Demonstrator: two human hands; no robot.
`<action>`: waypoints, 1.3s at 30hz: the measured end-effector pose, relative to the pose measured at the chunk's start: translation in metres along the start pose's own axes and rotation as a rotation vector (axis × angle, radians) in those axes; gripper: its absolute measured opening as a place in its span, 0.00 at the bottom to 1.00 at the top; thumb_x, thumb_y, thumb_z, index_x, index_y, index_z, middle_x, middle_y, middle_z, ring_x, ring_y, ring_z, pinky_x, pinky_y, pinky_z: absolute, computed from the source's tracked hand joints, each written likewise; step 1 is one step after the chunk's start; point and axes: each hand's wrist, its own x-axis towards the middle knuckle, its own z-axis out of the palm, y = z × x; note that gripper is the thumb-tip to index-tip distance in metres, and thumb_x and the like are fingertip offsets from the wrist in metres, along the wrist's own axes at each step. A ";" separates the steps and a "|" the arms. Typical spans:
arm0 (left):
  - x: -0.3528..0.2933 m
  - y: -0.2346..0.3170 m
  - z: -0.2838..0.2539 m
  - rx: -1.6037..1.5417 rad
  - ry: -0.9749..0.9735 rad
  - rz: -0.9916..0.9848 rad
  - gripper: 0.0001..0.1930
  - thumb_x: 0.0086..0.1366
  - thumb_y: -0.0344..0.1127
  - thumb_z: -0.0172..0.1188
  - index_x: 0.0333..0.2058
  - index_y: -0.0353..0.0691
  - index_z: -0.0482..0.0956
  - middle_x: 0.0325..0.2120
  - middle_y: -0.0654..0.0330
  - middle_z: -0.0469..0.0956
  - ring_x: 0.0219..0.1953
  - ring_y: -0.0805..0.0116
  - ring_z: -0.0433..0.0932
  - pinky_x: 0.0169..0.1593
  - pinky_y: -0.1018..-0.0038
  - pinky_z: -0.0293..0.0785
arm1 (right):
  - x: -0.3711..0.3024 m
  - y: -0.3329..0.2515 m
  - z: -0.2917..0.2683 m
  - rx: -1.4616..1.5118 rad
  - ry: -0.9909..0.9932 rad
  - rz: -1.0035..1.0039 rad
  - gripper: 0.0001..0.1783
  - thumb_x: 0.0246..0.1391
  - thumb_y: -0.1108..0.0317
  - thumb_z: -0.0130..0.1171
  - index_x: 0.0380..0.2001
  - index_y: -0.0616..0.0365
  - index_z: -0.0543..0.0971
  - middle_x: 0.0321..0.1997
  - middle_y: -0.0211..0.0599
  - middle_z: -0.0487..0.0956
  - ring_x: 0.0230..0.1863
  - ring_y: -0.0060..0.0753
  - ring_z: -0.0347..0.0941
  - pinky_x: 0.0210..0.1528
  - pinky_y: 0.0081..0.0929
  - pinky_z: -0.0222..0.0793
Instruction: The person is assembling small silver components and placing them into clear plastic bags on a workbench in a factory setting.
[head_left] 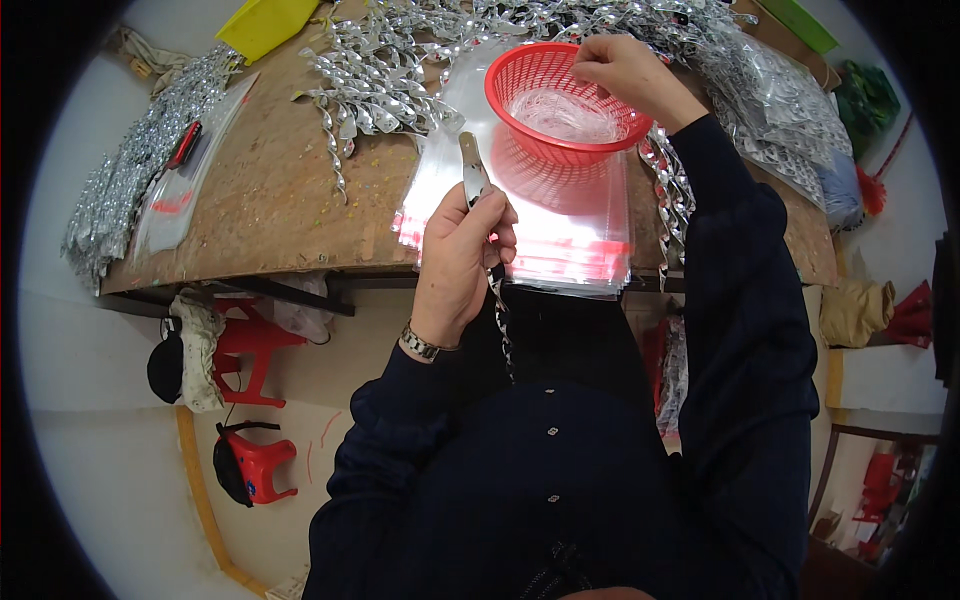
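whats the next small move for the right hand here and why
Probably to draw one of the thin pale strands out toward the left hand. The right hand is at the red basket that holds them, though whether it already pinches one is unclear, and the left hand holds a twisted silver strip with its flat end up.

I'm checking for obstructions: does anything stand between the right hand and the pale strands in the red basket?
Nothing visible does: the right hand appears above the open top of the red basket, and the pale strands lie uncovered inside.
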 end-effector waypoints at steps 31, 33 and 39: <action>0.016 0.005 0.028 -0.283 -0.262 -0.224 0.13 0.63 0.37 0.58 0.38 0.31 0.72 0.16 0.70 0.60 0.21 0.78 0.64 0.23 0.81 0.61 | -0.206 -0.092 0.014 0.368 -0.050 -0.024 0.02 0.50 0.77 0.55 0.27 0.64 0.73 0.23 0.33 0.72 0.24 0.23 0.67 0.28 0.21 0.62; 0.016 0.003 0.028 -0.284 -0.266 -0.228 0.12 0.63 0.36 0.58 0.38 0.32 0.72 0.16 0.70 0.60 0.21 0.77 0.64 0.23 0.81 0.61 | -0.214 -0.086 0.018 0.370 -0.057 0.001 0.02 0.50 0.77 0.55 0.27 0.65 0.73 0.23 0.33 0.72 0.25 0.23 0.67 0.28 0.21 0.62; 0.015 -0.001 0.026 -0.261 -0.212 -0.216 0.10 0.61 0.33 0.59 0.35 0.32 0.73 0.16 0.69 0.62 0.21 0.77 0.65 0.23 0.80 0.61 | -0.234 -0.073 0.020 0.312 -0.065 0.033 0.03 0.51 0.77 0.55 0.27 0.65 0.72 0.22 0.33 0.71 0.24 0.23 0.67 0.27 0.21 0.63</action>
